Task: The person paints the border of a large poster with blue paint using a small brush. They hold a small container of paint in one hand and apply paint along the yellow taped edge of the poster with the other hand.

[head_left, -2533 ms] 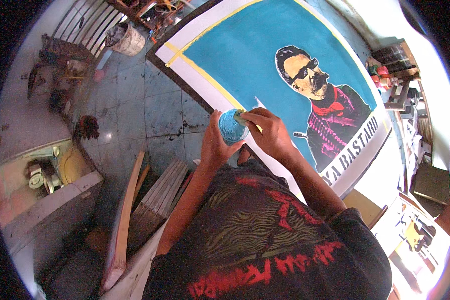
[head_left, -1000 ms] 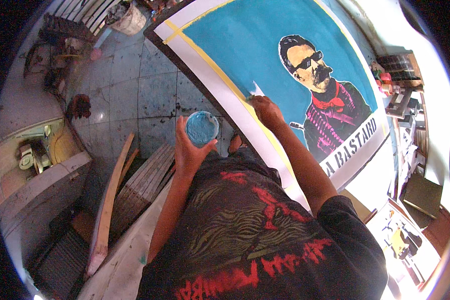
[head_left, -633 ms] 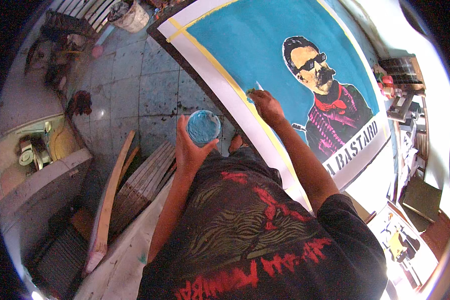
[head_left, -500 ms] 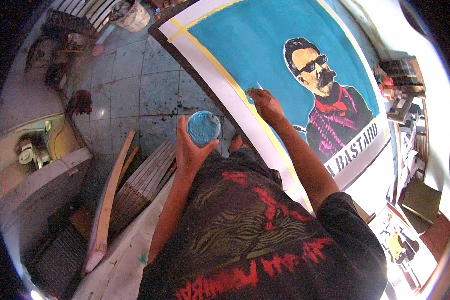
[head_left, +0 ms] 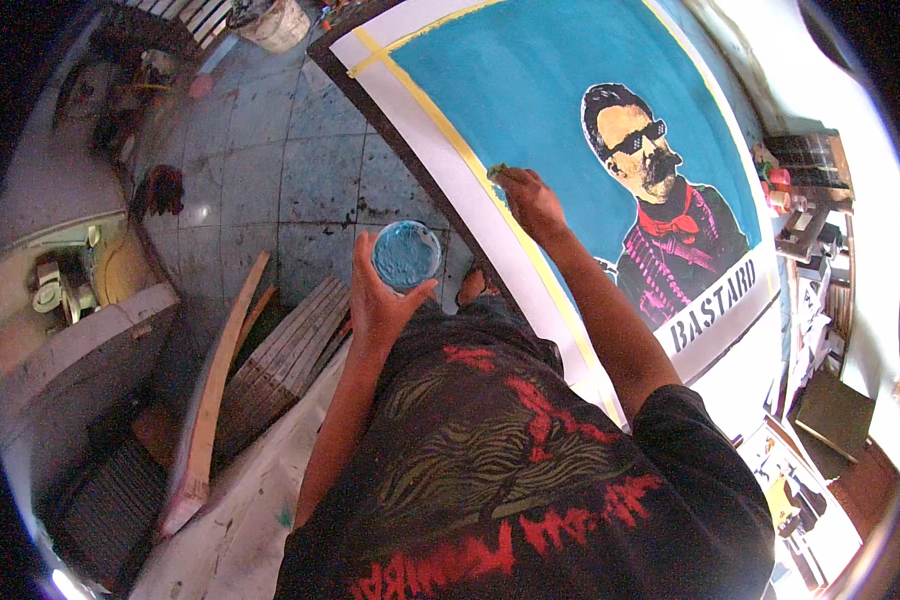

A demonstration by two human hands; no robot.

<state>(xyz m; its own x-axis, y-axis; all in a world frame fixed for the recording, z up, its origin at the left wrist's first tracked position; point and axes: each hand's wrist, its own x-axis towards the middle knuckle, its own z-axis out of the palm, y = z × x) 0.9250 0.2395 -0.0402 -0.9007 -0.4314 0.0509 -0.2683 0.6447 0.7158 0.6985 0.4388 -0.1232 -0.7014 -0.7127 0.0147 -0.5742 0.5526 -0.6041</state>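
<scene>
My left hand (head_left: 380, 300) is wrapped round a round tub of light blue paint (head_left: 406, 256), held with its mouth up near my waist. In front of me on the right is a painting (head_left: 530, 90) with a blue background and a figure in dark glasses and a red neckerchief. Along its near left edge runs yellow masking tape (head_left: 440, 122). My right hand (head_left: 533, 203) is closed on a small greenish sponge-like piece (head_left: 498, 172), which is at the painted edge beside the tape. The fingers hide most of this piece.
A dark board edge (head_left: 390, 130) borders the painting over a tiled floor (head_left: 315, 185). Wooden boards (head_left: 288, 345) and a curved plank (head_left: 215, 400) lean at the left. A white bucket (head_left: 278, 25) stands at the back. Papers and pots (head_left: 782, 190) crowd the right side.
My right hand has moved slightly up along the taped edge, away from me. The painting appears a little lower and farther right in view. My left hand and the tub stay almost still.
</scene>
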